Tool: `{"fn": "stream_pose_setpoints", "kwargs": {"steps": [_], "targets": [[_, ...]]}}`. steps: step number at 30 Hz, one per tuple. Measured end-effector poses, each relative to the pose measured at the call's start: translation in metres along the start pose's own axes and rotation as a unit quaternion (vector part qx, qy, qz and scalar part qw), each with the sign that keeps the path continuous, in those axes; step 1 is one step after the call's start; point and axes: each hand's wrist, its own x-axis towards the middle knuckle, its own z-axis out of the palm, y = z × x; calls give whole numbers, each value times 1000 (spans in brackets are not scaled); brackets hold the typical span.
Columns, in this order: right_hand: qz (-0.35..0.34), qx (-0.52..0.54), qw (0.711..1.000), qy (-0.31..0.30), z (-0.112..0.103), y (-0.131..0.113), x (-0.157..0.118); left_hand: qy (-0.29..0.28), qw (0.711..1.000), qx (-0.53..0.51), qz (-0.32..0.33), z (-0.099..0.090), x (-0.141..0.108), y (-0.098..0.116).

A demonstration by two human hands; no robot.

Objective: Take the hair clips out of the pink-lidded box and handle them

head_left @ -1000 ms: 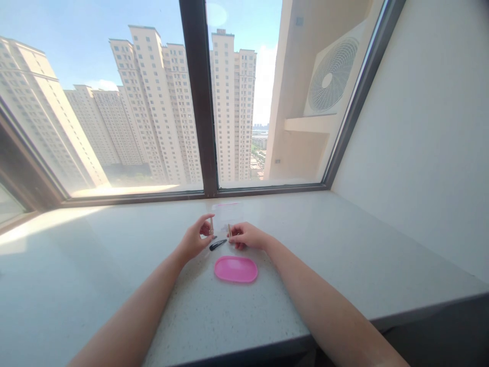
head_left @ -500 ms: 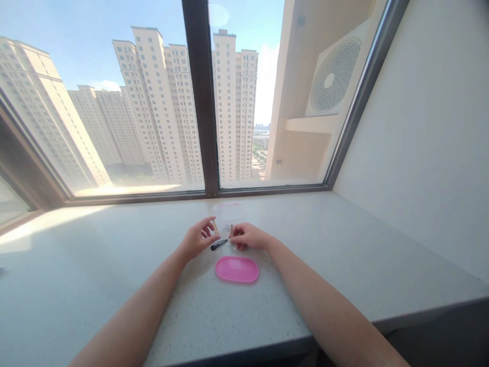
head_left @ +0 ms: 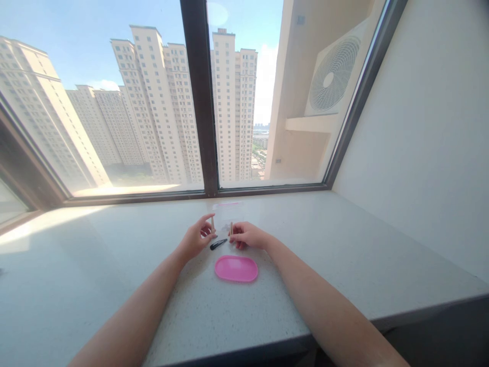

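Note:
My left hand [head_left: 196,237] pinches a thin wooden stick [head_left: 213,223] upright between thumb and fingers. My right hand [head_left: 244,235] grips a similar short wooden stick [head_left: 231,229], whose lower part its fingers hide. Just below the gap between my hands, a black snap hair clip [head_left: 218,244] lies on the counter without touching either hand. Nearer to me sits a shallow pink oval dish [head_left: 236,268]. A clear plastic bag [head_left: 226,211] lies flat behind my hands, its near part hidden by them.
Everything rests on a speckled pale stone counter [head_left: 95,255], with its front edge close to me. A pale wall [head_left: 412,127] bounds the right side. Behind the counter, a dark-framed window [head_left: 199,97] looks onto high-rise towers and an outdoor air-conditioning unit.
The stick in my left hand has gone from leaning to nearly upright, and that hand's fingers have opened a little. The clip, dish and bag stay in place.

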Motion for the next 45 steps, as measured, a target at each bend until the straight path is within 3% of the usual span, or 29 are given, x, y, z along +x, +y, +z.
{"fn": "stream_pose_setpoints", "kwargs": {"steps": [20, 36, 45], "targets": [[-39, 19, 999, 8, 0, -1, 0, -22, 999, -18, -27, 0, -1, 2], [-58, 8, 997, -59, -5, -6, -8, -37, 997, -48, -50, 2, 0, 3], [-72, 17, 995, -64, -5, -6, -8, -34, 997, -49, -44, 2, -1, 3]]}}
